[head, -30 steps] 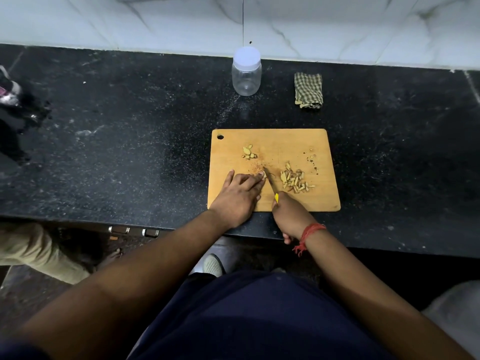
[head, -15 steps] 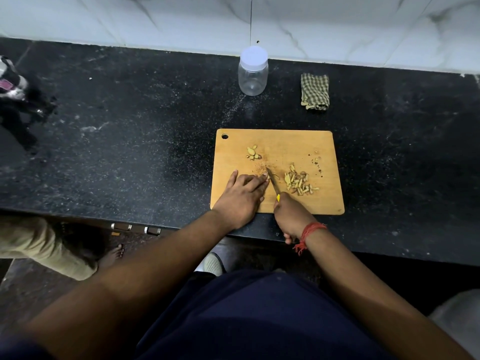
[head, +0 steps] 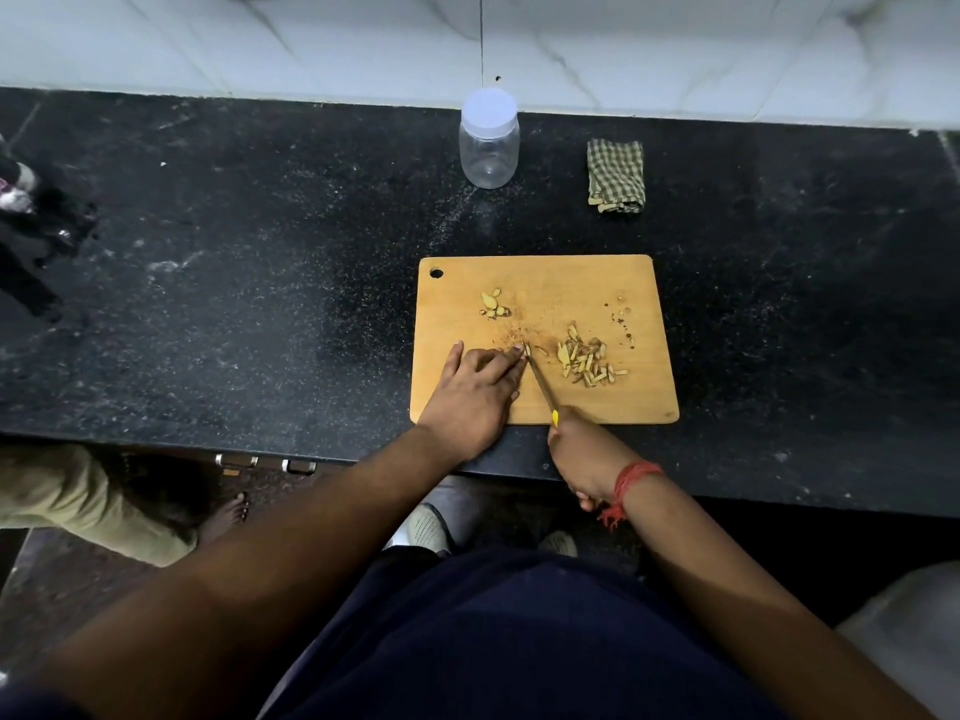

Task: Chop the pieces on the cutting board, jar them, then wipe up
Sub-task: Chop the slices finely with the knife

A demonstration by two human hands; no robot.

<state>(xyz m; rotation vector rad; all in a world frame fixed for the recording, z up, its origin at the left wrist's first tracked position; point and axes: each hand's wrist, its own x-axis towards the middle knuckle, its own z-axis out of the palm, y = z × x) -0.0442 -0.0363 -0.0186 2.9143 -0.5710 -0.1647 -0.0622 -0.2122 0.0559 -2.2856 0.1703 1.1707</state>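
A wooden cutting board (head: pixel 639 283) lies on the black counter. My left hand (head: pixel 475 392) rests on the board's near left part, fingertips holding down a small pale piece (head: pixel 527 349). My right hand (head: pixel 584 449) grips a yellow-handled knife (head: pixel 541 384); its blade runs up to the piece beside my left fingertips. A pile of chopped strips (head: pixel 584 362) lies right of the blade. A few uncut pieces (head: pixel 492 305) sit further back. A clear jar (head: pixel 489 142) with a white lid stands behind the board. A folded checked cloth (head: pixel 615 175) lies to its right.
The black stone counter (head: pixel 260 283) runs to a white marble wall (head: pixel 363 39) behind. Dark objects (head: pixel 31 220) sit at the far left edge. Another person's leg and bare foot (head: pixel 104 506) stand on the floor to my left. Small crumbs (head: pixel 623 319) dot the board's right part.
The hands and knife stay at the same spot on the board, with the blade working at the piece under my left fingertips. The camera view shifted slightly.
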